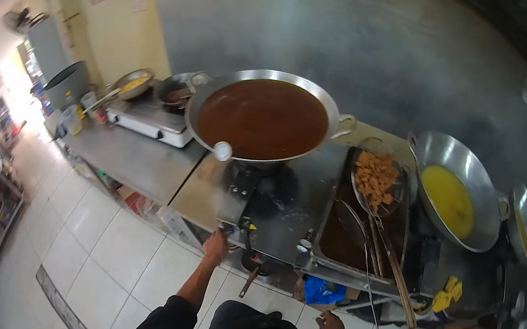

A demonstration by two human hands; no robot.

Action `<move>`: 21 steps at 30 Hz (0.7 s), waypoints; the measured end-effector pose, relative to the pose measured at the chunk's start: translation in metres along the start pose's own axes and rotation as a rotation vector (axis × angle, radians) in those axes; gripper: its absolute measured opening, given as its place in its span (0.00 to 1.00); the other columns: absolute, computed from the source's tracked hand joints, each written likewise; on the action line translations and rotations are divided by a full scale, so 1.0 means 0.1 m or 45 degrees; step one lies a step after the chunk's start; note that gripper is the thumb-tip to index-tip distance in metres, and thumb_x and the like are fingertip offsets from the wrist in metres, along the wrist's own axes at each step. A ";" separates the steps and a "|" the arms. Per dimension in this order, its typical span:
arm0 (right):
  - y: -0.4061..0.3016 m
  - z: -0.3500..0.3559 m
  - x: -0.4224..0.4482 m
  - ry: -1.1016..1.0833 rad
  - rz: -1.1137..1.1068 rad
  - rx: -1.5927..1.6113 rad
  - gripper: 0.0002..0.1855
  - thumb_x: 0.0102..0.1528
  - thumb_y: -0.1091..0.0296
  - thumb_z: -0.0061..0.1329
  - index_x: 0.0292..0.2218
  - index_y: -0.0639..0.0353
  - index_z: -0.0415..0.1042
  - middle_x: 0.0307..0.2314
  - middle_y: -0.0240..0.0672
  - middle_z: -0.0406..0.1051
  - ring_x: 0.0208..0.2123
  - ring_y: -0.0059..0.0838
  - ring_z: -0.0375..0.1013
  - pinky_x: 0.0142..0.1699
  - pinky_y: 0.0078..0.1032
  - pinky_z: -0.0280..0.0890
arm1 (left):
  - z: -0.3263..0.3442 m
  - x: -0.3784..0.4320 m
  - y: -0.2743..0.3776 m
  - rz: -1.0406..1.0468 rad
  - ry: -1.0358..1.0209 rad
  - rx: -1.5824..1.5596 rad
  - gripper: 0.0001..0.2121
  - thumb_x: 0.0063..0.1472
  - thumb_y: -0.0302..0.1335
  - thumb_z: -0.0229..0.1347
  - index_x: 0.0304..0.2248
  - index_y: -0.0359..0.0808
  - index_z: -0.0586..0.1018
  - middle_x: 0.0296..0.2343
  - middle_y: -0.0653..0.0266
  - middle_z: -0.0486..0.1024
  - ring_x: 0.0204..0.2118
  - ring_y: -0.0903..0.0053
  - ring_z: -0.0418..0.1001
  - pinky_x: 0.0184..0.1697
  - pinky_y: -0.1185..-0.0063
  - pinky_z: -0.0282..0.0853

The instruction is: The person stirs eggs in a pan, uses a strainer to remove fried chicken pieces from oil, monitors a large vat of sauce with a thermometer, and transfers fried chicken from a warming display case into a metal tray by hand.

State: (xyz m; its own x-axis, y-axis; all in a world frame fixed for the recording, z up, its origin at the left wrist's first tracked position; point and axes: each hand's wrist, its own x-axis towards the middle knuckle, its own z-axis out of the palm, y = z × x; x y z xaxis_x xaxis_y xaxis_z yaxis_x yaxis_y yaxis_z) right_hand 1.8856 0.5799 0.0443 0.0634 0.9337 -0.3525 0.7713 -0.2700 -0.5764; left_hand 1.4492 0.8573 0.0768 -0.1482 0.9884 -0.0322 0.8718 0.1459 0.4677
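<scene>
My left hand [215, 247] reaches to the counter's front edge, its fingers on the burner's control knob [226, 230]. Above the burner [259, 190] sits a big two-handled metal wok [328, 96] of dark reddish-brown liquid [263, 119]. A dial thermometer [222, 151] is at the wok's near rim. My right hand [333, 328] hangs low in front of the counter with fingers curled; whether it pinches something small is unclear. Nearest to it is a blue plastic bag [323, 292] under the counter. A strainer of fried pieces [375, 180] rests over a rectangular tray [320, 227] holding dark liquid.
Long skimmer handles [397, 278] jut past the counter edge at right. Beyond stands a wok of yellow liquid [483, 224], with a yellow cloth [448, 295] nearer me. At left, a white gas stove [175, 138] carries two smaller pans. A brown-handled utensil [251, 281] projects below.
</scene>
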 end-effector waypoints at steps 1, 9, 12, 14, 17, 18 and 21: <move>-0.36 -0.16 -0.15 -0.003 -0.049 0.001 0.21 0.58 0.50 0.48 0.41 0.61 0.72 0.33 0.44 0.76 0.38 0.43 0.75 0.44 0.40 0.68 | 0.05 0.11 0.05 -0.019 -0.059 0.051 0.19 0.64 0.40 0.47 0.44 0.32 0.68 0.35 0.42 0.77 0.39 0.48 0.76 0.42 0.57 0.70; -1.72 -0.88 -0.49 0.727 0.163 0.585 0.12 0.57 0.63 0.52 0.39 0.62 0.73 0.25 0.41 0.75 0.23 0.37 0.74 0.31 0.32 0.68 | -0.06 0.11 0.05 0.136 -0.007 0.020 0.17 0.69 0.40 0.41 0.40 0.32 0.71 0.33 0.44 0.77 0.35 0.48 0.76 0.35 0.58 0.68; -2.01 -1.06 -0.53 0.827 0.178 0.456 0.10 0.57 0.66 0.52 0.39 0.60 0.73 0.24 0.40 0.74 0.24 0.35 0.75 0.31 0.31 0.68 | 0.05 0.12 0.11 0.165 -0.007 -0.653 0.20 0.71 0.45 0.39 0.33 0.35 0.68 0.21 0.63 0.67 0.21 0.73 0.64 0.26 0.76 0.62; -2.01 -1.23 -0.49 0.999 0.025 0.255 0.08 0.54 0.71 0.54 0.37 0.58 0.73 0.26 0.38 0.74 0.26 0.34 0.75 0.32 0.29 0.69 | 0.16 0.22 -0.01 0.081 -0.188 -0.948 0.18 0.71 0.44 0.41 0.32 0.37 0.68 0.21 0.68 0.64 0.21 0.79 0.61 0.24 0.79 0.60; -1.83 -1.51 -0.40 1.363 0.135 0.130 0.08 0.53 0.71 0.54 0.36 0.61 0.73 0.26 0.41 0.69 0.26 0.43 0.71 0.31 0.35 0.67 | 0.18 0.24 -0.12 -0.064 -0.430 -1.442 0.17 0.69 0.44 0.46 0.28 0.41 0.67 0.21 0.74 0.63 0.21 0.87 0.58 0.24 0.86 0.55; -1.79 -1.64 -0.41 1.410 0.178 -0.077 0.09 0.52 0.73 0.54 0.36 0.65 0.72 0.30 0.45 0.68 0.32 0.43 0.69 0.37 0.34 0.66 | 0.18 0.25 -0.09 -0.199 -0.413 -1.521 0.16 0.69 0.44 0.46 0.29 0.41 0.68 0.21 0.74 0.64 0.22 0.87 0.57 0.24 0.85 0.55; -1.63 -1.78 -0.47 1.299 0.351 -0.407 0.13 0.52 0.68 0.55 0.38 0.63 0.72 0.38 0.46 0.68 0.43 0.46 0.66 0.46 0.38 0.62 | 0.20 0.29 -0.24 -0.369 -0.535 -1.890 0.19 0.69 0.45 0.43 0.35 0.35 0.72 0.22 0.74 0.63 0.22 0.86 0.54 0.24 0.84 0.53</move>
State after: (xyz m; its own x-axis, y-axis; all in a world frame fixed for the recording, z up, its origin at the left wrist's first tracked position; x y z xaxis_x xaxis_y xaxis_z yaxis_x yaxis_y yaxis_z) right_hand 1.8701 0.6220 0.2863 0.6379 0.6462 0.4190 0.7691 -0.5630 -0.3026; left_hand 1.4334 0.8835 0.0473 0.1337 0.9122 -0.3873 -0.4199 0.4062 0.8116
